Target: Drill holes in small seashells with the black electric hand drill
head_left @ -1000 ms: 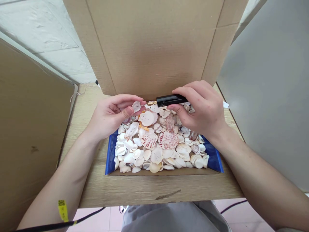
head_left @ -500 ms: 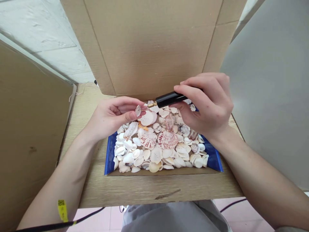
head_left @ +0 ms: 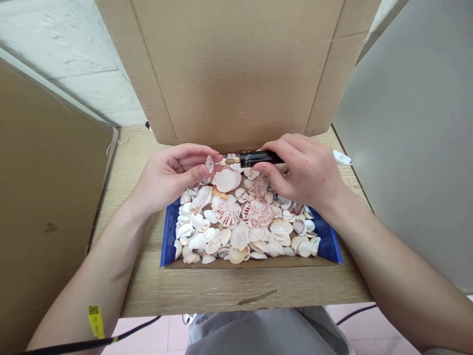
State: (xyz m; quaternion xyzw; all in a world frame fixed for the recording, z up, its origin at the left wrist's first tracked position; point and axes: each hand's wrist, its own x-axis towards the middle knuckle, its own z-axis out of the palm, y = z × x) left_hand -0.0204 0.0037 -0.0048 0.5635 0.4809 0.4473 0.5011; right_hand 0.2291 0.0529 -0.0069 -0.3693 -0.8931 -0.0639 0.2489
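Between the thumb and fingers of my left hand [head_left: 168, 172] is a small pale seashell [head_left: 210, 163], held on edge above the box. My right hand [head_left: 303, 170] grips a black pen-shaped mini drill [head_left: 258, 158] with a brass chuck. The drill lies nearly level and its thin bit points left at the shell; whether the bit touches it is hard to make out. Below both hands a shallow blue-sided box [head_left: 328, 245] is full of seashells. Several of these, such as a white scallop shell [head_left: 225, 181] and a flat pale shell [head_left: 240, 237], carry rows of small dark holes.
A tall cardboard panel [head_left: 236, 69] stands right behind the box on the wooden table [head_left: 236, 291]. Another board [head_left: 40, 197] closes off the left, and a grey surface [head_left: 414, 148] the right. A white object [head_left: 342, 158] lies beyond my right hand. A black cable [head_left: 74, 346] runs at lower left.
My right hand has lowered and turned the drill from a slant to nearly level. The left hand keeps its hold on the shell, shifted very slightly. The white object at right has come into view.
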